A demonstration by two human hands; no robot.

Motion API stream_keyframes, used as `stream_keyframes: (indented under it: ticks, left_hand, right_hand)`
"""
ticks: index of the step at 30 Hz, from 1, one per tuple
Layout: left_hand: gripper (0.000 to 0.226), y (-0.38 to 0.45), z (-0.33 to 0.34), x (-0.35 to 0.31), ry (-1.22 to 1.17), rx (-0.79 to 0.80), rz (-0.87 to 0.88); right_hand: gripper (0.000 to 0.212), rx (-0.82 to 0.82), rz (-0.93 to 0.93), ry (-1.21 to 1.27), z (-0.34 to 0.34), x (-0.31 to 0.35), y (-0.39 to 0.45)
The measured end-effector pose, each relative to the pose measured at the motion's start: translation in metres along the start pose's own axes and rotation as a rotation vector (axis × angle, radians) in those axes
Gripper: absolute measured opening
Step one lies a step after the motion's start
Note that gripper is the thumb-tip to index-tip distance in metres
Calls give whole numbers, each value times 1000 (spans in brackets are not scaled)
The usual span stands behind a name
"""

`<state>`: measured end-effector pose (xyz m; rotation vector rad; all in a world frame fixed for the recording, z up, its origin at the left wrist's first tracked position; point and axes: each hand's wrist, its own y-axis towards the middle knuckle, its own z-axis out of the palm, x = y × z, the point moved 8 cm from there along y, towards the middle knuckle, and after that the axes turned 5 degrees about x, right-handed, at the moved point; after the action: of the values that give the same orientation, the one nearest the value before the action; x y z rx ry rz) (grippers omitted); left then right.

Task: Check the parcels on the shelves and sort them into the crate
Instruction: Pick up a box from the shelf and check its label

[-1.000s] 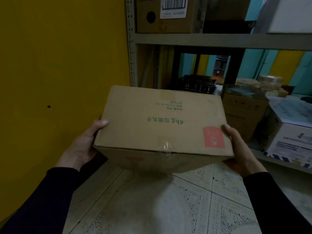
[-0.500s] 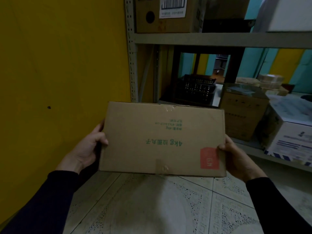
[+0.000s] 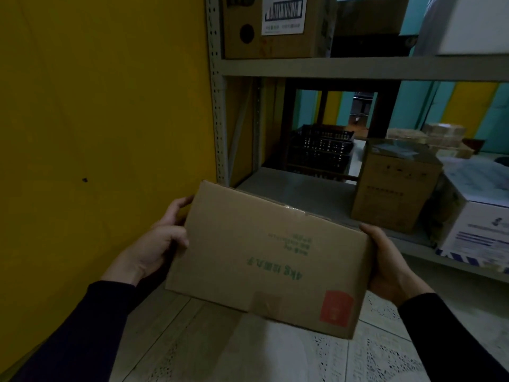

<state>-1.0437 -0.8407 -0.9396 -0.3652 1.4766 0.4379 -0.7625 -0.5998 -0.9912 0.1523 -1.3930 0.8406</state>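
Hands clamp our cardboard parcel [image 3: 264, 260] by its ends, left hand [image 3: 154, 249] and right hand [image 3: 385, 266] curled round it, printed face tilted toward us above the floor, apparently for checking.

A plain yellow wall [image 3: 104, 111] fills the whole nine o'clock side of the dim room, with one small dark mark on it. A grey metal shelving frame [image 3: 217, 106] with a perforated upright stands against it at twelve o'clock, and through its open back show teal and yellow wall panels [image 3: 465, 106] and dark wooden furniture legs [image 3: 385, 111]. At six o'clock lies a pale patterned tile floor [image 3: 380, 357].
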Motion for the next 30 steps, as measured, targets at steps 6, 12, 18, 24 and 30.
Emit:
stream_keyframes:
  ticks: [6,12,18,24,30]
  left_hand:
    - [90,9,-16,-3,-73,-175,32]
    - [34,9,-11,3,-68,-186,-15]
    - [68,0,-13,18,-61,-112,24]
    - [96,-1,-10,36,-63,73,-17]
    - [64,5,-12,41,-81,-62,-43]
  right_hand:
    - [33,70,-36,-28,12,-11,-1]
    - [16,96,0,18,10,-20,-1]
    - [30,53,50,8,4,-27,6]
    - [35,-9,30,-39,-7,-43,23]
    - [36,11,-132,-74,-6,-29,28]
